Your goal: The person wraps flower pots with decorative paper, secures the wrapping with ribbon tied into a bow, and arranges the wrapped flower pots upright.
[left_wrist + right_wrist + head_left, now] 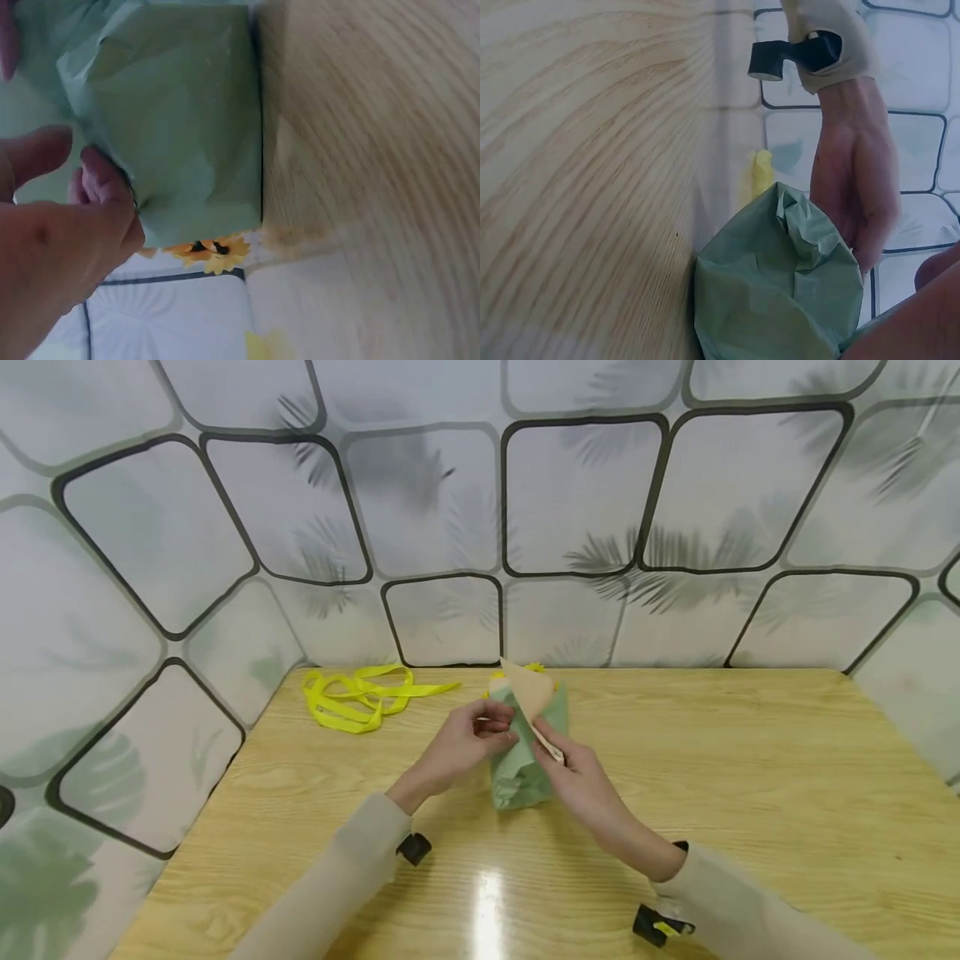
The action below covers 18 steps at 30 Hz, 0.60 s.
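Note:
A small bouquet bundle in green wrapping paper (517, 777) lies on the table, its crumpled bottom toward me. Yellow-orange flowers (214, 251) show at its far end, largely covered by the paper. A peach-coloured flap (528, 689) of the wrapping stands up over the bundle. My right hand (581, 777) pinches the flap's lower edge between thumb and fingers. On the bundle's left side, my left hand (476, 739) touches the green paper with loosely bent fingers, the thumb apart from them in the left wrist view.
A loose tangle of yellow ribbon (341, 714) lies at the back left of the wooden table (750, 760). Patterned fabric walls (577, 502) rise behind the table and at its sides. Both wrists carry small black camera mounts (414, 848).

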Tool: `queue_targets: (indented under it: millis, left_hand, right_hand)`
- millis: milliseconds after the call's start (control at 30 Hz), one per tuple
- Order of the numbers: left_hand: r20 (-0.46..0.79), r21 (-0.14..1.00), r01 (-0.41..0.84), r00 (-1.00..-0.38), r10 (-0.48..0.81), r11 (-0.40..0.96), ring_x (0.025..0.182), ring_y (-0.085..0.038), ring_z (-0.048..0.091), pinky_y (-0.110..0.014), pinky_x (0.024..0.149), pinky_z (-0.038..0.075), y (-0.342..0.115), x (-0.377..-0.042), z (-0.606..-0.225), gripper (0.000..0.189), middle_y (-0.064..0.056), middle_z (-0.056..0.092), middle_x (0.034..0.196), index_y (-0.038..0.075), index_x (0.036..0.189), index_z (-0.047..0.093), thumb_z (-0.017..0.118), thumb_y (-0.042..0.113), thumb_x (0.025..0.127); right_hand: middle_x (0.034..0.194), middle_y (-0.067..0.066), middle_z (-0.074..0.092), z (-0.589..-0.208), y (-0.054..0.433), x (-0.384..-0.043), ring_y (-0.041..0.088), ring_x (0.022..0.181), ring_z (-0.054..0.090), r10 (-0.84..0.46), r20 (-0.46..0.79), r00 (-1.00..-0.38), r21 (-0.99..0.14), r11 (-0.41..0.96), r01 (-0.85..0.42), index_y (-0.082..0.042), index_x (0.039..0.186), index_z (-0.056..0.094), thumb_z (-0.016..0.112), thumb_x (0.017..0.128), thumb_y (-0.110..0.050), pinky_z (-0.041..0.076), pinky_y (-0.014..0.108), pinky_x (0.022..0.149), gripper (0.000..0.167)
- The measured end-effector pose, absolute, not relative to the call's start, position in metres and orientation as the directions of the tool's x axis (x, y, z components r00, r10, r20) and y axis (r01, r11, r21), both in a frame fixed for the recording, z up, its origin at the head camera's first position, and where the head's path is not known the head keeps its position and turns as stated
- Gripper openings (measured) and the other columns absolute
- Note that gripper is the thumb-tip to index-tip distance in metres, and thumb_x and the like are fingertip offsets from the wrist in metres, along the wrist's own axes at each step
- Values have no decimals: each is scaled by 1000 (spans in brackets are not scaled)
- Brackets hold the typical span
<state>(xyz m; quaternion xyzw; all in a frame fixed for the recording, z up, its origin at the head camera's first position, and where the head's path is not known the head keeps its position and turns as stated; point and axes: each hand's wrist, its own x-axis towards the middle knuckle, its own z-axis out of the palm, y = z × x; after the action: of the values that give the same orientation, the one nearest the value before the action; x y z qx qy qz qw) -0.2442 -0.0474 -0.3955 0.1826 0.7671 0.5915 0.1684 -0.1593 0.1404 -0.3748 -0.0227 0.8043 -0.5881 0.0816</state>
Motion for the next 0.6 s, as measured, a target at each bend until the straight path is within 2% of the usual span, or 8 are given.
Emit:
queue_targets:
  millis: [100,200,300,400,600]
  left_hand:
    - [-128,992,-121,-866,483,46,117,-18,62,-35,105,53,-50,-250,-394,42,-19,56,142,-2,143,52,45,20,109]
    - [-184,972,-231,-851,492,-35,111,-15,64,-34,106,53,-52,-254,-390,56,-20,56,139,-6,144,49,37,37,110]
    - [-186,977,-213,-862,472,-4,106,-14,68,-33,101,56,-51,-256,-389,60,-18,62,131,-5,139,54,45,45,108]
    - [-156,987,-162,-894,420,20,99,-13,72,-32,93,60,-45,-256,-390,49,-17,68,122,-4,132,60,53,37,107]
    - [-118,992,-123,-940,319,4,84,-11,73,-31,82,62,-40,-254,-396,35,-9,73,103,-6,120,67,54,24,106]
  right_hand:
    - [171,9,14,-378,139,-158,31,159,13,-186,-62,-981,-917,399,-18,-9,162,21,48,110,-27,21,53,127,61]
    - [171,14,10,-383,135,-156,34,159,5,-231,-5,-973,-847,518,-119,-4,162,18,54,107,-26,17,57,127,69]
    - [170,19,8,-388,131,-154,39,159,2,-273,43,-961,-743,635,-213,2,160,14,61,103,-26,15,61,126,79]
    - [169,24,4,-393,129,-152,43,158,1,-308,71,-949,-647,710,-279,7,159,11,63,101,-27,13,63,126,85]
    - [169,28,2,-400,129,-148,47,157,4,-343,108,-933,-498,794,-349,10,159,12,67,99,-32,17,65,124,92]
